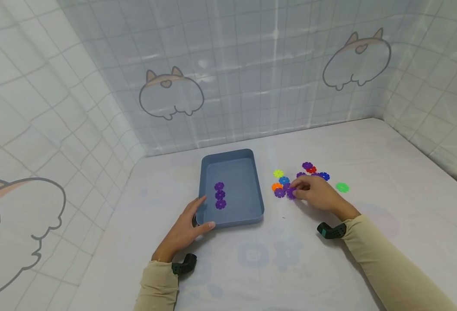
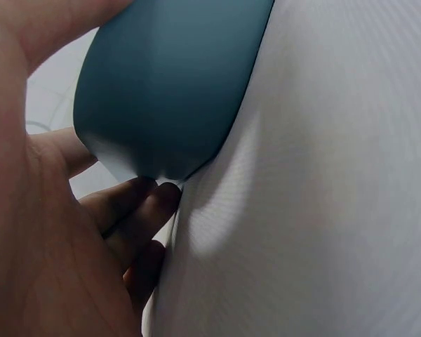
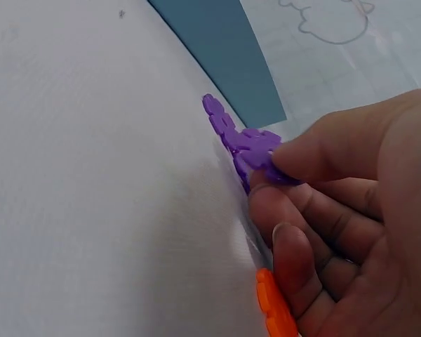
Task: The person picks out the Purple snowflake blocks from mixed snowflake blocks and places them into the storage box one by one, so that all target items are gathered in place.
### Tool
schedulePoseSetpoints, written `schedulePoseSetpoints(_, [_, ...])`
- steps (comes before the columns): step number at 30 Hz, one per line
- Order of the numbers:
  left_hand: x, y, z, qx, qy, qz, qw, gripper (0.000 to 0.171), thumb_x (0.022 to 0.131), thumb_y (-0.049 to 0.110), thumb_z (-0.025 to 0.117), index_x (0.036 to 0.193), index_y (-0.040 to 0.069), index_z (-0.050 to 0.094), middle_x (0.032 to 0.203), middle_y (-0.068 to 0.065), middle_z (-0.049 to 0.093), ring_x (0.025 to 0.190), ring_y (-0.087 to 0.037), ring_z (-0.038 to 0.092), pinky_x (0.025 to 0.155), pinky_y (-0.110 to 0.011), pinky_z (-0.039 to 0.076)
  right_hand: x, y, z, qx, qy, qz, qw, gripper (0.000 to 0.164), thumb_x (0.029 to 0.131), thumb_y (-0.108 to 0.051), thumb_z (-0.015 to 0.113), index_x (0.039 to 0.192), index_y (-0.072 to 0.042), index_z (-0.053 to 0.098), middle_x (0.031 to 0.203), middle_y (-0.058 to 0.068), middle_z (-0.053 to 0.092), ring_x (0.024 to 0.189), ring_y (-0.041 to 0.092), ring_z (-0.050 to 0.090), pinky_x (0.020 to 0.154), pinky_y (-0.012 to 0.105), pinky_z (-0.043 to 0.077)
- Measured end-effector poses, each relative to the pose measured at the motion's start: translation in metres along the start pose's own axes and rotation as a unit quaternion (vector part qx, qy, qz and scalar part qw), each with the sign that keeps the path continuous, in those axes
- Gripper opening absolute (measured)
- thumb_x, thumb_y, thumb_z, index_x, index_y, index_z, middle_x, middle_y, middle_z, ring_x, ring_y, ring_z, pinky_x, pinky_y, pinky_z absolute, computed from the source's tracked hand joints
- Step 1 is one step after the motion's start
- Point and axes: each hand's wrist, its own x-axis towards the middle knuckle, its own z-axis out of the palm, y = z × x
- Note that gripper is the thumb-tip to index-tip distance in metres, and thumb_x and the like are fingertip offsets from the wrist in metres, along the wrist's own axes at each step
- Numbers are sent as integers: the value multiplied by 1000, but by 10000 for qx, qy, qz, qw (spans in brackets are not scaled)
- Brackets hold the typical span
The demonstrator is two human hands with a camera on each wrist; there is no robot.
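Note:
In the head view my left hand (image 1: 184, 230) holds the near left corner of a blue-grey tray (image 1: 244, 219), the thumb at its near rim and the fingers along its left wall. The left wrist view shows these fingers against the outer wall of the tray (image 2: 168, 84). Three purple flower-shaped discs (image 1: 220, 195) lie in a column inside the tray. Right of the tray, my right hand (image 1: 317, 192) pinches a purple flower-shaped disc (image 3: 256, 151) between thumb and finger, just above the loose discs. Other purple discs (image 1: 279, 192) lie beside those fingertips.
Around the right hand lie a yellow disc (image 1: 278, 173), an orange disc (image 1: 276, 186), a light blue disc (image 1: 284, 180), a red disc (image 1: 311, 169) and a dark blue disc (image 1: 324, 176). A green disc (image 1: 342, 187) lies farther right. Tile-patterned sheets (image 1: 236, 86) rise behind the white tabletop (image 1: 259, 276).

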Motion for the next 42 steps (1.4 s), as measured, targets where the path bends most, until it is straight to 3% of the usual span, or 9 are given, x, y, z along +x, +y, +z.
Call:
schedulePoseSetpoints(8, [2,1,-4,-15,-35,-32,10000,89,90,54,69,161,26,24,166,-9,15,150,-35,17,114,-65,20,2,-3,-5,370,317,194,9986,21,96,-10,64,115,-6,70,102,8,68,92,25,61,78,34,54])
schedulePoseSetpoints(16, [2,2,-6,11,-72,-77,9999,88,90,55,69,161,27,24,166,-9,15,150,-35,17,114,-65,19,2,-3,-8,797,348,366,9955,23,98,-12,63,119,-5,67,104,11,68,82,26,61,66,30,55])
schedulePoseSetpoints(34, [2,4,-7,63,-70,-26,10000,88,91,54,68,161,26,24,166,-10,15,150,-35,18,114,-66,21,2,-4,-10,960,562,350,9932,25,99,-13,62,123,-4,66,100,14,67,78,28,61,64,28,55])
schedulePoseSetpoints(42, [2,4,-6,75,-62,-23,9999,88,90,54,69,161,24,24,166,-9,16,150,-35,19,114,-65,21,1,-3,-10,987,468,380,9933,30,100,-14,63,128,-7,67,103,13,67,87,27,63,69,28,55])
